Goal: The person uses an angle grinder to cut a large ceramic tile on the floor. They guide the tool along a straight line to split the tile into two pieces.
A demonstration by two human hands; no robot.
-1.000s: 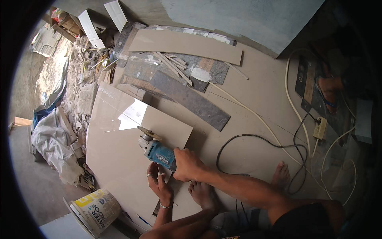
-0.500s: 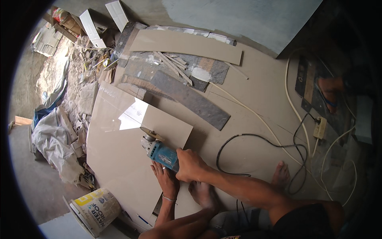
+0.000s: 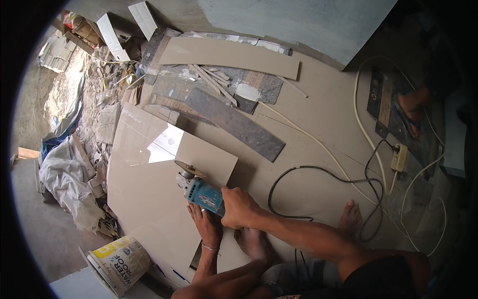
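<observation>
My right hand (image 3: pixel 239 207) is closed round the rear of a blue angle grinder (image 3: pixel 206 195). The grinder's thin cutting disc (image 3: pixel 185 165) stands over a large beige, glossy tile (image 3: pixel 159 204), beside a bright white reflection. Whether the disc touches the tile I cannot tell. My left hand (image 3: pixel 206 226), with a ring and a bracelet, lies on the tile just below the grinder body. Its fingers are stretched out, their tips close to or partly under the tool.
A long beige tile strip (image 3: pixel 229 57), a dark grey strip (image 3: pixel 236 124) and thin offcuts (image 3: pixel 214 82) lie beyond. Black cable (image 3: pixel 323 169) loops at right near a power socket (image 3: pixel 398 157). A bucket (image 3: pixel 119 264) lies at lower left. Another person's sandalled foot (image 3: pixel 412 107) is at right.
The whole view has shifted slightly. My hands and the grinder keep nearly the same place on the tile. At the right, the other person's foot has moved a little.
</observation>
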